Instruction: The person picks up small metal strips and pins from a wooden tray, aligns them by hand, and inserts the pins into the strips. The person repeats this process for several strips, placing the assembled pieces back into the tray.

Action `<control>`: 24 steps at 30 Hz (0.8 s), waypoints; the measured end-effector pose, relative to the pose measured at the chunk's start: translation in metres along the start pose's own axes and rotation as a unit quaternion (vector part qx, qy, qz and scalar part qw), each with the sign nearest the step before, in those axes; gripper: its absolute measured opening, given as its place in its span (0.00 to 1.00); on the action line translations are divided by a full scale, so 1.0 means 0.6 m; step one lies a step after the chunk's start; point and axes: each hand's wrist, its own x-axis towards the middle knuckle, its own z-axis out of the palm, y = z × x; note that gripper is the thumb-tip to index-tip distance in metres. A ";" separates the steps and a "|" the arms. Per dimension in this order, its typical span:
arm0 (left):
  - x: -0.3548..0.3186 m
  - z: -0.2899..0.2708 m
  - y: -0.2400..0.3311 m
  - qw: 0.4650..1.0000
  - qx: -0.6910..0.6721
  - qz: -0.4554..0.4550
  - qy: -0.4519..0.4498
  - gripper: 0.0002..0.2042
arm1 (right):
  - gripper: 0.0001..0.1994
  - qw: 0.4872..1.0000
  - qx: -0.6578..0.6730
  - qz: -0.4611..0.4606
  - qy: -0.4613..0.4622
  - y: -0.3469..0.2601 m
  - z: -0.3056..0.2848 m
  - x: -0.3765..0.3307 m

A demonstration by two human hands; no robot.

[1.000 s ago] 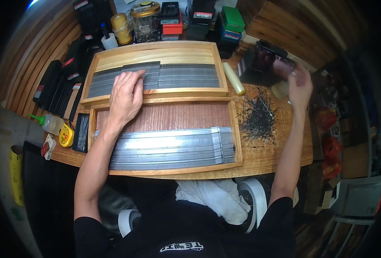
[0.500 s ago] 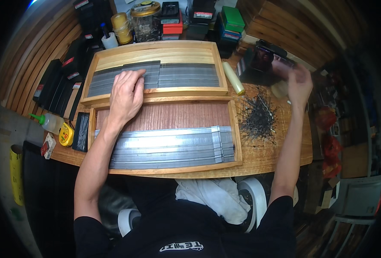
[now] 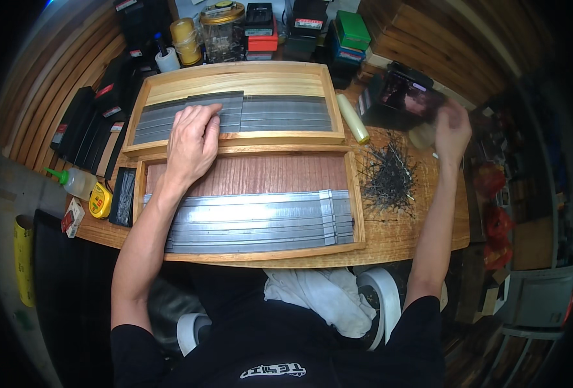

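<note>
My left hand (image 3: 194,136) lies over dark grey metal strips (image 3: 286,115) in the far wooden tray (image 3: 234,139). Its thumb and index finger are apart and nothing shows gripped; the other fingertips are hidden beneath it. At the right, my right hand (image 3: 453,132) is raised beside the right edge of a phone (image 3: 409,96) propped against a dark box. Motion smears its fingers, so whether they touch the phone cannot be made out. Shinier silver strips (image 3: 247,216) lie in the near wooden tray (image 3: 357,194), with short pieces (image 3: 327,216) across their right end.
Thin dark metal pieces (image 3: 390,178) form a tangled pile right of the trays, below a pale yellow roll (image 3: 353,118). A yellow tape measure (image 3: 100,200) and squeeze bottle (image 3: 76,183) stand left. Jars (image 3: 222,32) and small boxes (image 3: 353,31) line the back.
The phone's screen looks brighter, with a light bar near its top. My right hand has shifted only slightly beside it. My left hand has stayed on the strips.
</note>
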 end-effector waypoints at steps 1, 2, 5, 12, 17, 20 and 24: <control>0.000 0.000 0.000 1.000 -0.001 -0.001 -0.001 0.09 | 0.18 1.000 -0.001 -0.001 0.001 0.001 -0.001 0.000; 0.001 0.001 0.001 1.000 -0.002 -0.002 -0.003 0.09 | 0.18 1.000 -0.003 -0.003 0.001 0.002 -0.002 0.001; -0.002 0.001 -0.002 1.000 -0.006 -0.002 -0.001 0.09 | 0.18 0.999 -0.037 -0.025 0.021 -0.006 -0.002 -0.003; -0.005 0.000 -0.011 1.000 -0.011 0.001 -0.004 0.10 | 0.12 0.994 0.027 -0.098 -0.028 -0.123 0.020 -0.095; -0.003 -0.043 0.002 0.986 -0.156 -0.054 -0.002 0.13 | 0.10 0.906 0.017 -0.125 -0.403 -0.256 0.036 -0.189; -0.021 -0.141 0.078 0.986 -0.109 -0.050 -0.116 0.12 | 0.10 0.875 0.001 -0.122 -0.468 -0.276 0.030 -0.194; -0.125 -0.124 0.203 0.962 -0.181 0.132 -0.159 0.11 | 0.09 0.824 -0.043 -0.199 -0.529 -0.228 0.034 -0.224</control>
